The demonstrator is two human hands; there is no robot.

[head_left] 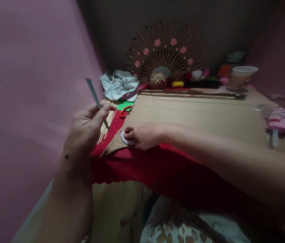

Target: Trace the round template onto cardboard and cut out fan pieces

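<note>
My left hand (86, 130) is raised at the table's left edge, fingers pinched around a thin grey pencil (95, 98) whose tip points down toward a bundle of wooden skewers (107, 123). My right hand (143, 135) reaches across from the right, fingers curled on a small white paper disc (125, 139). The disc rests at the near left corner of a large cardboard sheet (195, 114). The cardboard lies on a table covered with red cloth (162, 168).
A fan-shaped stick ornament with pink flowers (164, 54) stands at the back, a twine ball (158, 81) before it. Crumpled pale cloth (119, 84), orange-handled scissors (125, 111) and green paper lie left. A paper cup (242, 76) and pink glue gun (284, 123) are on the right.
</note>
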